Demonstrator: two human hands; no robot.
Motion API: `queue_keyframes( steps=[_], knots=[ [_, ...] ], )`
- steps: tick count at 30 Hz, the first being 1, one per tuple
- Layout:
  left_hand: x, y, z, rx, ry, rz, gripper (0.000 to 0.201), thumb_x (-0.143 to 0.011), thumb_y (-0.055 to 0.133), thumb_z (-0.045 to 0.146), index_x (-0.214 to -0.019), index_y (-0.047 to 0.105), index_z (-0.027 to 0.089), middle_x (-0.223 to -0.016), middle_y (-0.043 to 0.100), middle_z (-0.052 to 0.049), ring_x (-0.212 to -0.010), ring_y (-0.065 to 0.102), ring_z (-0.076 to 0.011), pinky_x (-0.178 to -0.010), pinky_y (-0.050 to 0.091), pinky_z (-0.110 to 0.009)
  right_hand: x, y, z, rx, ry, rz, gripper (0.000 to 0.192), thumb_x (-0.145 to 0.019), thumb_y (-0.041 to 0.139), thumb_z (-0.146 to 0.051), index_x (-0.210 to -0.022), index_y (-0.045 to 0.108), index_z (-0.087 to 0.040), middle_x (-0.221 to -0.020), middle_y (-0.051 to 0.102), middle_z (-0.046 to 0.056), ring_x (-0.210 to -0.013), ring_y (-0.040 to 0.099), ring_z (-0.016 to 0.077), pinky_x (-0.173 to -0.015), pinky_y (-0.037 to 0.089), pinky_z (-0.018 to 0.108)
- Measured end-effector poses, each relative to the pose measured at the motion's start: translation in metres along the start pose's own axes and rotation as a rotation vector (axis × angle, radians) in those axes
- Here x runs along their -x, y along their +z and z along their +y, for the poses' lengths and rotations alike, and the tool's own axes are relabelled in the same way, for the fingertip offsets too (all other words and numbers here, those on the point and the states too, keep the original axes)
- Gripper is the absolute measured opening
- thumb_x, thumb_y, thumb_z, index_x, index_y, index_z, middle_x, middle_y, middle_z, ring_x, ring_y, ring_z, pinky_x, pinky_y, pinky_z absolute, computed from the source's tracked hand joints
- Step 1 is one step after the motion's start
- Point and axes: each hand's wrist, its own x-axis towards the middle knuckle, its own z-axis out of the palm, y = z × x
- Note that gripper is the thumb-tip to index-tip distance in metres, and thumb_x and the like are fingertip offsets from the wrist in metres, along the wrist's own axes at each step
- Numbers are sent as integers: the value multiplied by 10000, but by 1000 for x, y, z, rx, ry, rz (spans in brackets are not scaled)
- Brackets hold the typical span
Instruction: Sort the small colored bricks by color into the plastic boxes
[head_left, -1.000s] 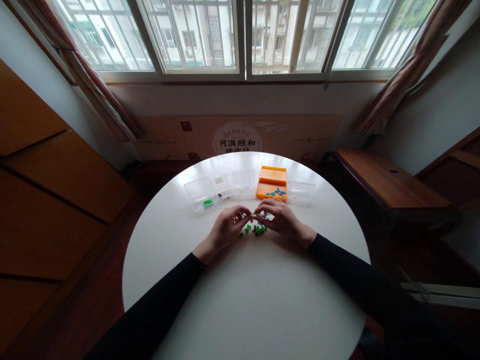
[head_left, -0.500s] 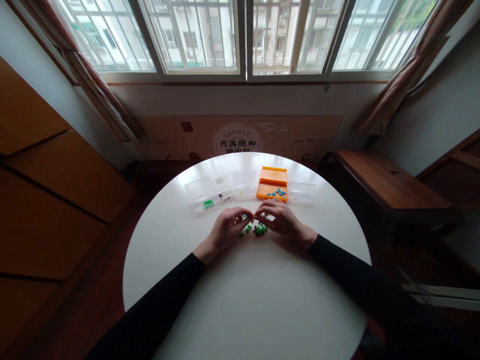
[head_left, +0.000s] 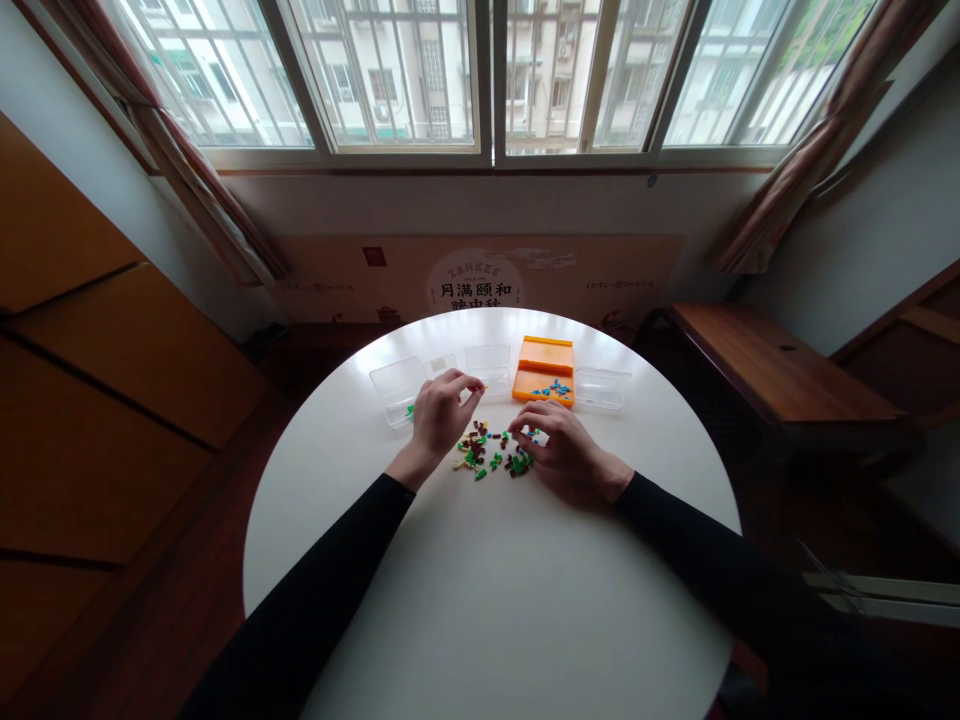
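A pile of small toy bricks [head_left: 472, 450], brown, green and pale yellow, lies on the white round table [head_left: 480, 580]. My left hand [head_left: 439, 415] is raised over the pile's far left side, thumb and forefinger pinched in front of a clear box [head_left: 487, 367]. Whatever is between those fingertips is too small to make out. My right hand [head_left: 566, 440] rests at the pile's right edge, its fingers curled and the tips drawn together by some green bricks [head_left: 519, 465]. I cannot make out what they hold. Just beyond it sits an open orange box [head_left: 545, 353] with blue bricks [head_left: 553, 390] inside.
At the far left another open clear box [head_left: 397, 378] has green bricks in it, partly behind my left hand. A clear box [head_left: 604, 385] stands right of the orange one. Past the table are a wooden bench [head_left: 780, 360] and a window [head_left: 390, 80].
My left hand has moved away from my right hand, up and leftward toward the clear boxes, uncovering the brick pile. My right hand has stayed nearly in place.
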Motion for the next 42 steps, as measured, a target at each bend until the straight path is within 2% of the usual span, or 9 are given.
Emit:
queue_keyframes(
  steps=[5, 10, 14, 17, 21, 24, 34, 42],
  knots=[
    [-20, 17, -11, -79, -51, -11, 102, -1021, 761, 230, -965, 847, 232, -1014, 806, -50, -921, 732, -251, -912, 496, -390, 0, -2, 1, -7, 21, -3, 122, -1002, 760, -135, -1000, 773, -256, -988, 790, 35, -916, 728, 222, -876, 551, 365],
    [-17, 25, -18, -131, -32, 4, 121, -1036, 755, 262, -983, 862, 241, -1031, 817, -54, -946, 740, -261, -924, 495, -414, 0, -4, 2, -16, 24, -3, 119, -1000, 758, -134, -989, 772, -251, -987, 791, 37, -917, 727, 226, -878, 554, 372],
    [3, 21, -20, -129, 32, 24, 162, -1072, 701, 269, -1026, 854, 243, -1035, 808, -61, -946, 740, -250, -915, 498, -411, 0, -3, 3, -14, 28, -7, 128, -999, 752, -132, -1001, 774, -258, -998, 794, 39, -923, 735, 230, -890, 566, 377],
    [20, 13, -18, -46, 125, 8, 162, -1080, 685, 276, -1035, 837, 242, -1053, 798, -59, -958, 736, -233, -917, 520, -398, 1, -1, 4, 6, 44, -11, 125, -995, 758, -136, -1008, 780, -258, -985, 787, 39, -931, 735, 232, -890, 568, 376],
    [38, 4, -10, 108, 276, -128, 145, -1069, 692, 288, -1026, 823, 243, -1027, 784, -61, -939, 728, -217, -849, 548, -360, 2, 0, 5, 30, 80, -13, 107, -989, 763, -155, -1030, 786, -252, -1003, 782, 48, -946, 738, 237, -894, 568, 378],
    [44, 2, -5, 142, 334, -219, 116, -1041, 725, 303, -1057, 828, 251, -1026, 776, -66, -937, 725, -220, -839, 556, -358, 4, -1, 6, 47, 99, -16, 99, -996, 744, -168, -1047, 781, -245, -1024, 776, 58, -958, 737, 242, -899, 566, 381],
    [45, 2, -3, 134, 333, -301, 149, -965, 737, 231, -1060, 848, 262, -1040, 773, -62, -946, 722, -221, -901, 553, -371, 4, 0, 5, 91, 69, -70, 150, -944, 738, -135, -1044, 766, -244, -1057, 743, 71, -995, 708, 251, -905, 558, 377],
    [48, 5, -9, 116, 346, -290, 218, -888, 761, 161, -1047, 854, 277, -1056, 774, -47, -966, 726, -223, -925, 542, -378, 3, 1, 4, 88, 72, -76, 105, -966, 770, -167, -1038, 762, -242, -1050, 738, 68, -983, 706, 252, -879, 549, 377]
  ],
)
